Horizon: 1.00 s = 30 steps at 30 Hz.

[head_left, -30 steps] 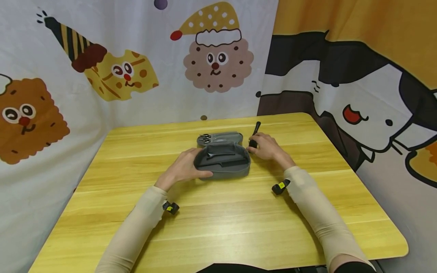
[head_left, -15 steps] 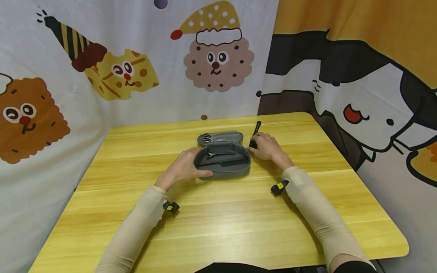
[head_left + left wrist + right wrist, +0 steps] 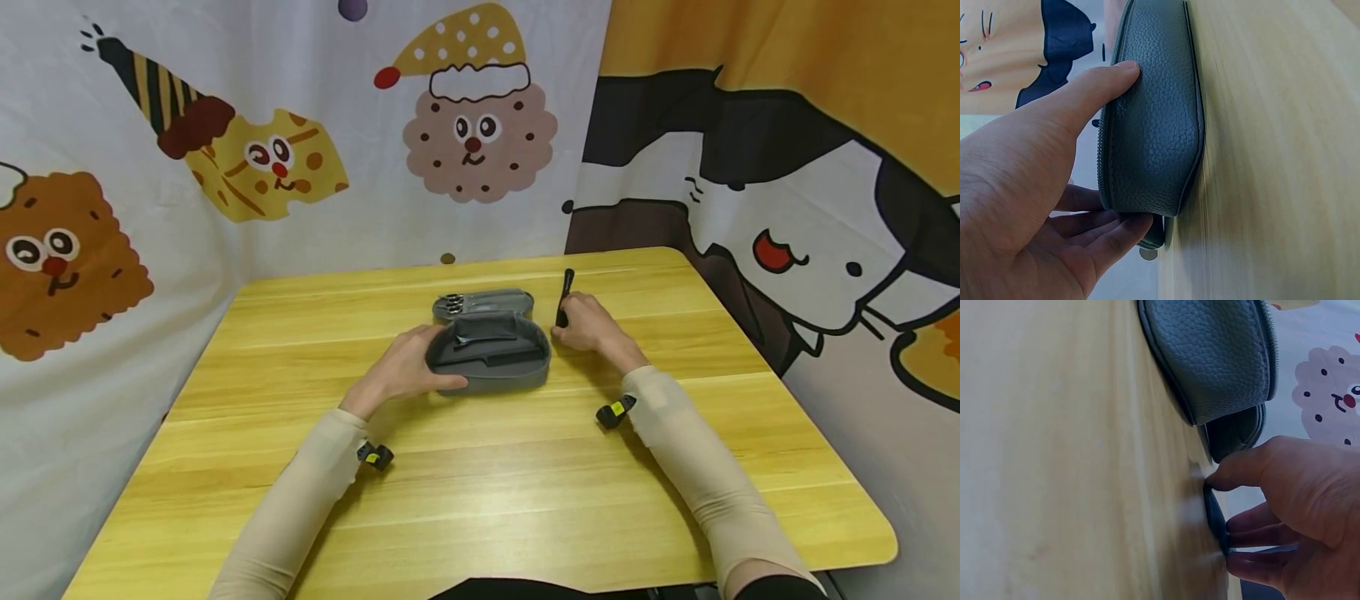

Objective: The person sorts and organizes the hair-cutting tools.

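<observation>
A grey leather zip case (image 3: pixel 491 383) stands unzipped in the middle of the table, its lid (image 3: pixel 517 300) folded back behind it. Scissors (image 3: pixel 454 303) sit in the lid. Inside the case lie a dark comb (image 3: pixel 513 357) and a slim, shiny-edged tool (image 3: pixel 472 340) of unclear kind. My left hand (image 3: pixel 405 365) holds the case's left end, thumb on its front wall and fingers at the end. To the right of the case, my right hand (image 3: pixel 588 323) pinches a black long-handled tool (image 3: pixel 566 285) close to the tabletop. Fingers hide part of that tool.
The wooden table (image 3: pixel 480 483) reaches to printed curtains (image 3: pixel 300 242) behind and on the right. Its back edge lies a short way beyond the lid. A small camera (image 3: pixel 617 411) is strapped to each wrist.
The black tool has turned in my right hand, so its broad lower end now looks narrower. Those fingers have shifted slightly right. My left hand and the case have stayed put.
</observation>
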Each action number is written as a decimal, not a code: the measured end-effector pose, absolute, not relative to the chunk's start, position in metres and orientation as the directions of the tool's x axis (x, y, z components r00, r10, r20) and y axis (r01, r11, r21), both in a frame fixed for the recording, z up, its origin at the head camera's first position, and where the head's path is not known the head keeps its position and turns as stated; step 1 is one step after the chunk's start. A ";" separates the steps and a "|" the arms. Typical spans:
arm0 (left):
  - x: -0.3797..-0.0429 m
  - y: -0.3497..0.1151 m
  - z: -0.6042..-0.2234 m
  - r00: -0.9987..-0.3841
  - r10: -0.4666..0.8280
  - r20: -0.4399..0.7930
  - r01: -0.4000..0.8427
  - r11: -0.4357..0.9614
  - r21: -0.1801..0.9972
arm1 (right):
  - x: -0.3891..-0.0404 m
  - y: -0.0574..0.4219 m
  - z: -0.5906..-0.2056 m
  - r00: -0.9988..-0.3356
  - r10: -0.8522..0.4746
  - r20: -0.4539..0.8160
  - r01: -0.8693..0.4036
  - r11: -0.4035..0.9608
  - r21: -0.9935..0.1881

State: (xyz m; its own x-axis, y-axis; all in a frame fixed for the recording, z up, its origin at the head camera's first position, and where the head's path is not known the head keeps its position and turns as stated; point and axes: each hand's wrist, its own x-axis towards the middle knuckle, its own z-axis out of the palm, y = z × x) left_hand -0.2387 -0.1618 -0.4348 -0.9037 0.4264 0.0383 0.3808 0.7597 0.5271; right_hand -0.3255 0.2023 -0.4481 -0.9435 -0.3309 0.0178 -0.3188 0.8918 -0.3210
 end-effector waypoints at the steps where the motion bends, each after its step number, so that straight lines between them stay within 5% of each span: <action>1: -0.239 -0.162 -0.435 -0.904 0.426 0.038 0.381 0.760 0.527 | -0.325 0.203 -0.448 -0.945 -0.327 0.015 -0.314 0.893 -0.321; 19: -0.239 -0.161 -0.434 -0.901 0.431 0.051 0.391 0.754 0.528 | -0.351 0.227 -0.467 -0.941 -0.338 0.008 -0.327 0.902 -0.281; 30: -0.239 -0.160 -0.434 -0.903 0.427 0.053 0.388 0.755 0.529 | -0.322 0.217 -0.437 -0.972 -0.228 0.048 -0.233 0.930 -0.286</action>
State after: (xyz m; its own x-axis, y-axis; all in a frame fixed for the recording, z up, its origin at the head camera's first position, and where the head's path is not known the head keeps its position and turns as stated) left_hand -0.2386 -0.1605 -0.4342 -0.9029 0.4266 0.0532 0.3878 0.7548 0.5290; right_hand -0.3219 0.2166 -0.4372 -0.9724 -0.2285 0.0484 -0.2326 0.9295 -0.2861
